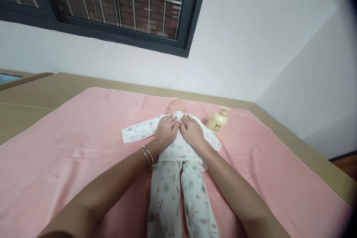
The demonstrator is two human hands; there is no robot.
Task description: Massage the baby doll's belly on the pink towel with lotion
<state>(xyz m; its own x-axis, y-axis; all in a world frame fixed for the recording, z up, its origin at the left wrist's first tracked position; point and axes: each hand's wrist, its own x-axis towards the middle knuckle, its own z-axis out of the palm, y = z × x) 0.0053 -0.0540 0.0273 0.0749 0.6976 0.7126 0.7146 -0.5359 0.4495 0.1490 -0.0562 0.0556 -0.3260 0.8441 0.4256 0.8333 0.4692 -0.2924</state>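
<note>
Both hands lie flat, fingers spread, grasping nothing: the left hand (166, 131) and right hand (192, 131) press side by side on the chest of the doll (174, 156), fingertips at its collar. The doll lies face up, mid pink towel (69, 148), in printed white pyjamas. Just right of its shoulder lies a cream pump bottle (217, 122).

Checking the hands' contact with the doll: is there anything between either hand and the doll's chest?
Only clothing. The left hand and right hand both lie flat on the doll's printed shirt, side by side just below the neck. Nothing else visible lies under them; the bottle lies off to the right.
</note>
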